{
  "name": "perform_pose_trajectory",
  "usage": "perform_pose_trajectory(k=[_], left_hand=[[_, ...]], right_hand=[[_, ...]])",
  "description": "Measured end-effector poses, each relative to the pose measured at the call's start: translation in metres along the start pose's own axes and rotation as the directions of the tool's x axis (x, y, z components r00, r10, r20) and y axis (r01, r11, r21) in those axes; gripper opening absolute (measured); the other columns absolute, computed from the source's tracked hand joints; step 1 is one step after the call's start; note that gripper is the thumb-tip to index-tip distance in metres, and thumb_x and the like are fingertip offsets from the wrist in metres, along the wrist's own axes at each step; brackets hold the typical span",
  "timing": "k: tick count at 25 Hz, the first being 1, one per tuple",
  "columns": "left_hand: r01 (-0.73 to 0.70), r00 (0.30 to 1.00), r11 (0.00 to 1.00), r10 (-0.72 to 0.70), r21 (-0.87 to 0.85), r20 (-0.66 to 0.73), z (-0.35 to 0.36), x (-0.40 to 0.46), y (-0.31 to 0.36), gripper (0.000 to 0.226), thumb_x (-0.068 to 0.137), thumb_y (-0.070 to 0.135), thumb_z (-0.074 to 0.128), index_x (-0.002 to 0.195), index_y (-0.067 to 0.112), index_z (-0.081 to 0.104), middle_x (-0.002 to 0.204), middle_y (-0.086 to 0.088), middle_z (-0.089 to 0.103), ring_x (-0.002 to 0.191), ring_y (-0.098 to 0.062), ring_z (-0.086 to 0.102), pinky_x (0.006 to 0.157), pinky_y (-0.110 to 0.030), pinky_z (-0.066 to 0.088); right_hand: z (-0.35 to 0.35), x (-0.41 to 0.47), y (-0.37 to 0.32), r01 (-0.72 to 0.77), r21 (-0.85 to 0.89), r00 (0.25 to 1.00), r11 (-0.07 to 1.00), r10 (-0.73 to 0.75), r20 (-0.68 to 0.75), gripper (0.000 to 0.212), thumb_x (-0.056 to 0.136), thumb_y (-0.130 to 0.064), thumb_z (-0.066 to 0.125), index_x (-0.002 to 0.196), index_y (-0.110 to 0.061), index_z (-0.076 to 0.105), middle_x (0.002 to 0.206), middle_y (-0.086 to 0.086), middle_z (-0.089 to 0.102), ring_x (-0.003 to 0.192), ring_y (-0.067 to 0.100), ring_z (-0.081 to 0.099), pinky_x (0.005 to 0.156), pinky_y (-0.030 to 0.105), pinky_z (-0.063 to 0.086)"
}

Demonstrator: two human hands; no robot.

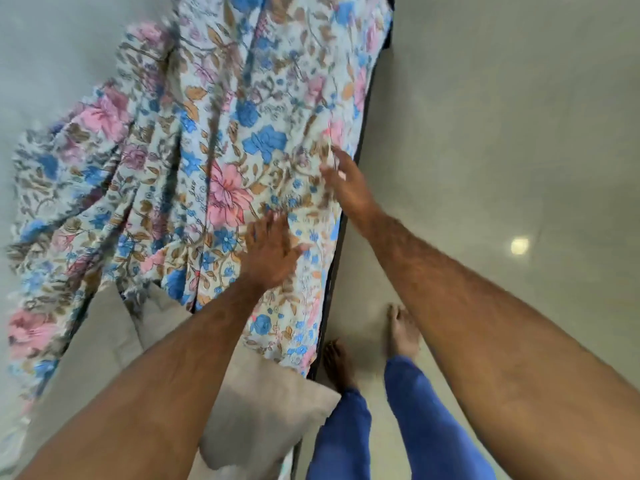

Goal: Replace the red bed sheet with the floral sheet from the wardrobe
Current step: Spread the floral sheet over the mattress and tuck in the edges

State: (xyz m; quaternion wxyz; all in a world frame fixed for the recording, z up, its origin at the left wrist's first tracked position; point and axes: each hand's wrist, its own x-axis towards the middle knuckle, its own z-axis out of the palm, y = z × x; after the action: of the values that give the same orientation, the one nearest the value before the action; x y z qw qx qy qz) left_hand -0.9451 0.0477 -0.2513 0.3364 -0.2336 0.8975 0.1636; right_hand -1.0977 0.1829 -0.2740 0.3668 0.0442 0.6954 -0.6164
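Both the left hand (273, 252) and right hand (346, 183) lay flat, fingers straight, on the floral sheet (242, 140) near the bed's dark edge (337, 251), probably smoothing wrinkles.

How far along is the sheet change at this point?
Mostly done: the floral sheet already lies over the bed, and no red sheet shows. In hand: the left hand and right hand lie flat on the fabric near the bed's edge, apparently smoothing it. Left to do: the far side is bunched in folds, and the beige pillow sits at the near end, partly over the sheet's edge.
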Motion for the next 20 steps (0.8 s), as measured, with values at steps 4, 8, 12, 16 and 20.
perform_pose_trajectory(k=[4,8,12,16,20], left_hand=[[-0.001,0.999,0.999,0.003,0.037,-0.054,-0.062,-0.004,0.022,0.060,0.101,0.045,0.045,0.153,0.019,0.029,0.158,-0.009,0.026,0.139,-0.037,0.035,0.107,-0.056,0.037],[-0.017,0.992,0.999,0.012,-0.045,-0.123,-0.119,-0.010,0.065,0.059,0.101,0.044,0.044,0.153,0.021,0.029,0.162,-0.006,0.024,0.146,-0.032,0.027,0.112,-0.057,0.031],[0.013,0.998,0.977,-0.025,-0.211,-0.052,-0.178,-0.013,0.089,0.056,0.102,0.041,0.044,0.152,0.019,0.031,0.158,-0.008,0.030,0.140,-0.033,0.036,0.108,-0.054,0.035],[0.029,0.993,0.940,-0.065,-0.339,-0.098,-0.254,-0.003,0.105,0.050,0.103,0.039,0.044,0.148,0.018,0.036,0.149,-0.007,0.037,0.135,-0.032,0.040,0.105,-0.053,0.037],[0.050,0.979,0.940,-0.113,-0.337,-0.171,-0.335,0.024,0.118,0.052,0.102,0.040,0.043,0.149,0.019,0.034,0.154,-0.007,0.035,0.138,-0.031,0.038,0.112,-0.058,0.031]], right_hand=[[-0.032,-0.035,-0.049,0.122,-0.557,0.961,0.821,0.044,0.274,0.058,0.102,-0.024,0.056,0.154,-0.008,0.035,0.157,0.012,0.038,0.141,0.027,0.040,0.118,0.037,0.030],[-0.049,-0.052,-0.123,0.229,-0.759,0.942,0.609,0.058,0.330,0.061,0.100,-0.027,0.058,0.154,-0.011,0.035,0.155,0.012,0.040,0.142,0.027,0.038,0.112,0.033,0.029],[-0.075,-0.041,-0.211,0.307,-0.850,0.913,0.427,0.121,0.390,0.062,0.098,-0.023,0.058,0.153,-0.011,0.034,0.154,0.013,0.042,0.139,0.034,0.040,0.112,0.041,0.034],[-0.090,-0.008,-0.302,0.397,-0.882,0.875,0.255,0.185,0.447,0.063,0.097,-0.023,0.059,0.153,-0.011,0.033,0.154,0.013,0.040,0.137,0.035,0.042,0.111,0.046,0.037],[-0.086,0.043,-0.396,0.487,-0.855,0.854,0.177,0.111,0.509,0.060,0.098,-0.026,0.059,0.151,-0.010,0.038,0.152,0.014,0.043,0.136,0.035,0.044,0.110,0.048,0.038]])
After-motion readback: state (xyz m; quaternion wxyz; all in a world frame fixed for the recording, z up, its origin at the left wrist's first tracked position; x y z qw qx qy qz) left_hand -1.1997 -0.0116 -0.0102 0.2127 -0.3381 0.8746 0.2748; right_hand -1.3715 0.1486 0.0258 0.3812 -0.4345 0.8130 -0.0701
